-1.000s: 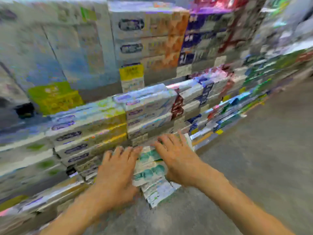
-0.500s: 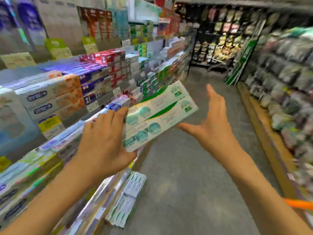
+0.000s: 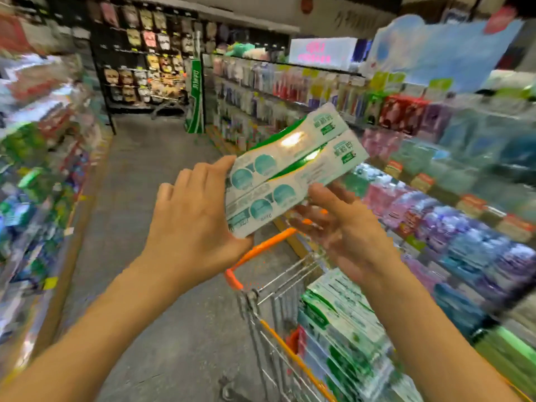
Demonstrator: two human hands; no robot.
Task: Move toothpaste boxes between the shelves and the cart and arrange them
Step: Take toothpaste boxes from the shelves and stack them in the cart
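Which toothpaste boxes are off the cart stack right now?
The pair of white-and-green boxes gripped between the left hand and right hand; the others lie stacked in the cart.

A grey floor (image 3: 150, 204) runs down the aisle. At its far end stands a dark rack (image 3: 145, 62) of hanging packets. A green banner (image 3: 196, 97) leans beside it.

Head cam, fwd-down, close.

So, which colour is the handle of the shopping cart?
Orange. The cart handle shows best in the head view, just below the toothpaste boxes.
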